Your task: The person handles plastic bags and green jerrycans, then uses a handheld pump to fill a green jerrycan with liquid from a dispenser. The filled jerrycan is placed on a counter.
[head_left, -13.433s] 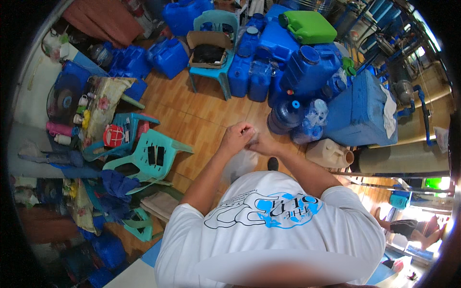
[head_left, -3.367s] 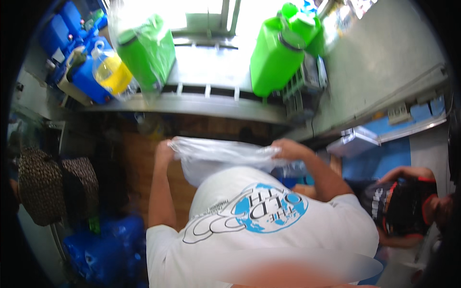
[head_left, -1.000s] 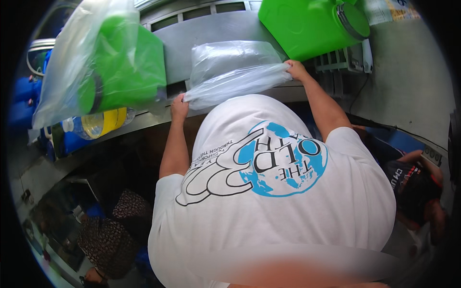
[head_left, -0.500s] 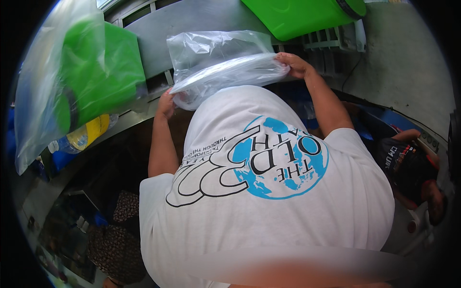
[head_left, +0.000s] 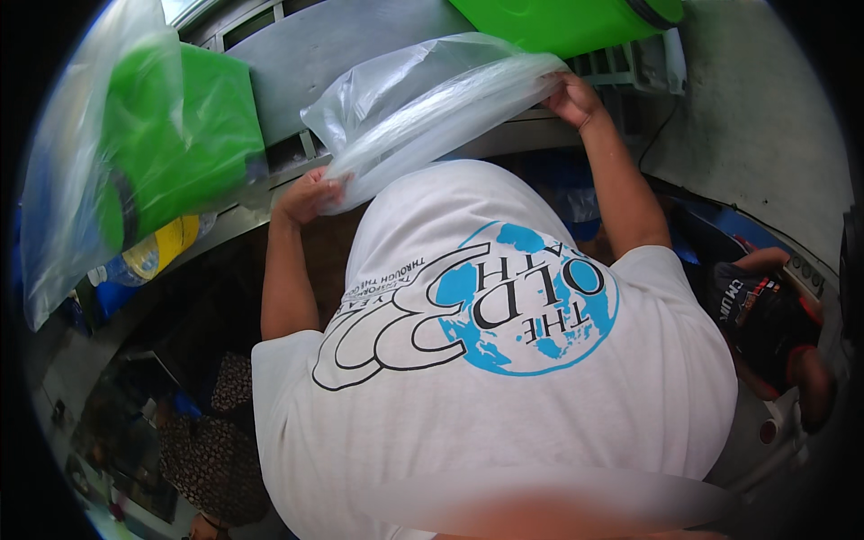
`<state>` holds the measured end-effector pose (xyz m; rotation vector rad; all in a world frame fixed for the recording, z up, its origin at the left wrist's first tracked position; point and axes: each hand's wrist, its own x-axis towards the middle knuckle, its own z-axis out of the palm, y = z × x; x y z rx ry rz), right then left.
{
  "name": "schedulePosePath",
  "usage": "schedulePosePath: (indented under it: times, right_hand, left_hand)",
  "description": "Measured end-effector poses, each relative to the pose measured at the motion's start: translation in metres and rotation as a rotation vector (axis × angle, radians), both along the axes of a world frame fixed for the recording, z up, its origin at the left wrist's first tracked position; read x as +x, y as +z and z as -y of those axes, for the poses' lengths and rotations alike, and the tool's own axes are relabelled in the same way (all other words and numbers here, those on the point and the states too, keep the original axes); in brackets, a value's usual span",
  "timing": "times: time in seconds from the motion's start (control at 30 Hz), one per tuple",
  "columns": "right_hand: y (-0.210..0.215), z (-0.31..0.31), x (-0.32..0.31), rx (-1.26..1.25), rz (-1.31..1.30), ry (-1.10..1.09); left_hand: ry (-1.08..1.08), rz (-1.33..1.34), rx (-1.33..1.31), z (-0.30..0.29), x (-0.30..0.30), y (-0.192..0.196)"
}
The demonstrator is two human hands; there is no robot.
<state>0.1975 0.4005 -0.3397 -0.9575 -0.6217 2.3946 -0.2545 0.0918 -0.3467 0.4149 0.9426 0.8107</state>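
Note:
A large clear plastic bag [head_left: 441, 99] is stretched out in front of me, its gathered edge slanting up toward the right. At its lower left end, my left hand [head_left: 312, 193] is closed on the plastic. My right hand [head_left: 572, 99] grips the other end, higher up and farther away. Behind the bag is a grey metal surface [head_left: 360, 45]. To the left, a green container [head_left: 202, 126] stands partly covered by another clear plastic sheet [head_left: 67, 180].
A second green container [head_left: 576, 22] lies at the far right, by a pale slatted rack [head_left: 621, 67]. Clear bottles with a yellow label [head_left: 166, 247] are at the left. One person [head_left: 765, 315] is at the right, and a person in patterned clothing [head_left: 216, 459] is at the lower left.
Both hands have moved up and outward at the right end, so the bag is pulled tauter and slants more. My left hand has turned, with its fingers further onto the plastic.

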Motion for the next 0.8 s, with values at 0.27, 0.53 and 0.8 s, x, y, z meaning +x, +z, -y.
schedulePosePath:
  times: [0.27, 0.53, 0.8]
  right_hand:
    - [-0.001, -0.023, 0.024, 0.170, 0.439, 0.613]
    - [-0.038, -0.032, 0.025, -0.092, 0.011, 0.286]
    - [-0.013, -0.014, -0.017, 0.732, 1.154, 0.986]
  left_hand:
    - [0.940, 0.466, 0.249, -0.004, 0.031, -0.013]
    - [0.259, -0.027, 0.016, 0.017, 0.041, -0.039]
    - [0.803, -0.292, -0.298, 0.011, 0.053, -0.094]
